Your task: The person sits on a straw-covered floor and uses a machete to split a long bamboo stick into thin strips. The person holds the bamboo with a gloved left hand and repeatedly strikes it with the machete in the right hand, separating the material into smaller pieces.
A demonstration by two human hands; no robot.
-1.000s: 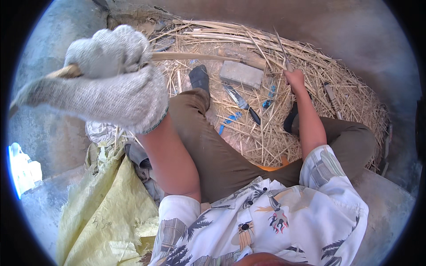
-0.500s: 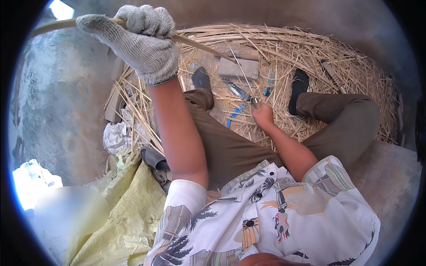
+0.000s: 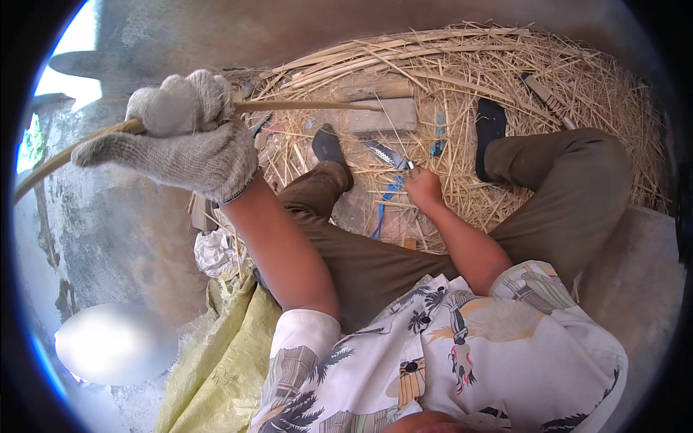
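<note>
My left hand (image 3: pixel 173 144), in a pale knitted glove, is closed around a long bamboo strip (image 3: pixel 310 105) with the thumb stretched along it. One end of the strip runs out to the far left, bending down; the other reaches over a grey brick (image 3: pixel 386 119). My bare right hand (image 3: pixel 424 189) grips the handle of a knife (image 3: pixel 393 124) with a thin blade pointing up and away, its tip near the strip's end. Beside that hand, on the floor, lies another blade (image 3: pixel 388 154) with a patterned surface, and blue strips (image 3: pixel 390 191).
Shavings and split strips (image 3: pixel 462 79) cover the floor ahead and to the right. A wooden block (image 3: pixel 375 90) lies behind the brick. Another knife-like tool (image 3: pixel 545 99) rests beyond my right foot (image 3: pixel 491 133). A yellow woven sack (image 3: pixel 224 353) lies at my left, below crumpled white material (image 3: pixel 215 252).
My left hand has moved down and to the left with the bamboo strip, which now lies flatter in view. My right hand and its knife have stayed nearly in place.
</note>
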